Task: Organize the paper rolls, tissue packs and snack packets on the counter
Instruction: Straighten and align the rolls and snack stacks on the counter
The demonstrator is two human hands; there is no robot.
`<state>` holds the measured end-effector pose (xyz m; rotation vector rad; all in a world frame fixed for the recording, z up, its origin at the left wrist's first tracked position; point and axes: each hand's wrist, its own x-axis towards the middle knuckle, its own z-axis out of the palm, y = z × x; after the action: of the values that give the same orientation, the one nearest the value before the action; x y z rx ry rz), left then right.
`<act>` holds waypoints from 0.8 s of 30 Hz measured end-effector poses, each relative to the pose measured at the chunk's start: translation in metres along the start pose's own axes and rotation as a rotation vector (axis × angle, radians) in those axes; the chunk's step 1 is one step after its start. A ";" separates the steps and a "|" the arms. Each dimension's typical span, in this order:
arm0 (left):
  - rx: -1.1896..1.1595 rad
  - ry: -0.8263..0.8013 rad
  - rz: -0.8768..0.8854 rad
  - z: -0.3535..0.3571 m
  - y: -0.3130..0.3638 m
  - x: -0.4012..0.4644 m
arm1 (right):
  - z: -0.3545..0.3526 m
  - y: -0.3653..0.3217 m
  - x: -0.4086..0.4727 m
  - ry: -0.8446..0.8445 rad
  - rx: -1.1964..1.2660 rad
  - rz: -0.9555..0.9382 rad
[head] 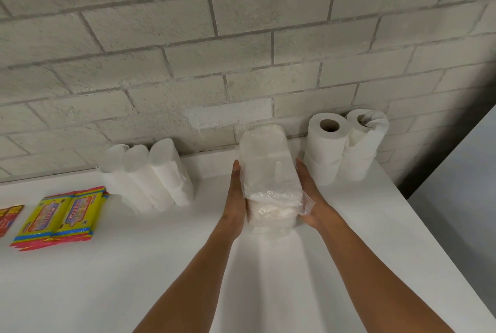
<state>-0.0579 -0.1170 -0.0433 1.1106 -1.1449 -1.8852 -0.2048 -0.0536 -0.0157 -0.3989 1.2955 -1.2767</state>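
Note:
A stack of white tissue packs [269, 171] in clear plastic stands on the white counter [188, 265] near the wall. My left hand [236, 198] presses flat against its left side and my right hand [311, 195] against its right side, so both hands clasp it. To its right, paper rolls [326, 150] stand stacked upright by the wall, with a second stack [362, 144] beside them. Left of the pack, three white tissue packs [150, 174] lean in a row. Yellow snack packets [61, 216] lie at the far left, and a red packet [8, 218] is cut off by the frame edge.
A grey block wall [241, 50] runs along the counter's back edge. The counter's right edge [429, 252] drops off to a grey floor and a pale surface [469, 185] at the right.

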 end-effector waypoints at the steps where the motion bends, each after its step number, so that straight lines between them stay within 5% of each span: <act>1: 0.018 0.045 -0.005 -0.002 0.001 -0.003 | -0.003 0.002 0.001 0.009 -0.034 -0.016; 5: 0.209 0.201 0.014 -0.018 -0.006 -0.010 | -0.037 0.028 0.015 0.086 -0.107 -0.046; 11: 0.421 0.213 0.005 -0.041 -0.010 -0.047 | -0.032 0.025 -0.037 0.181 -0.242 -0.035; 24: 0.645 0.388 0.410 -0.056 0.040 -0.166 | 0.023 -0.014 -0.116 0.177 -0.506 -0.642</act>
<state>0.0667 -0.0118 0.0329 1.3653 -1.6390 -0.9477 -0.1649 0.0304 0.0588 -1.1518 1.7212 -1.5153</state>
